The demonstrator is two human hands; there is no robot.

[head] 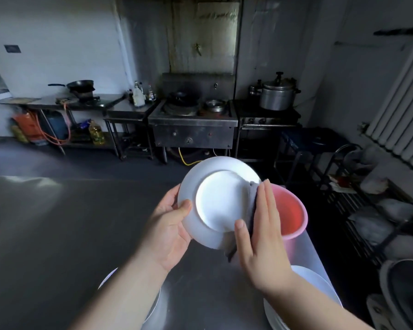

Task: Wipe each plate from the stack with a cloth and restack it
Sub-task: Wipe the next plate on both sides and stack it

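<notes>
Left hand (169, 225) is gripping plate (215, 198) rim at 9 o'clock; right hand (258, 232) is pinching grey cloth (252, 206) against rim at 3 o'clock, above counter (57, 234).

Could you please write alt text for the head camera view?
Over a steel table, the left hand holds a white plate tilted by its rim while the right hand presses a grey cloth on its edge. Behind sits a pink basin; stacked plates lie below.
</notes>
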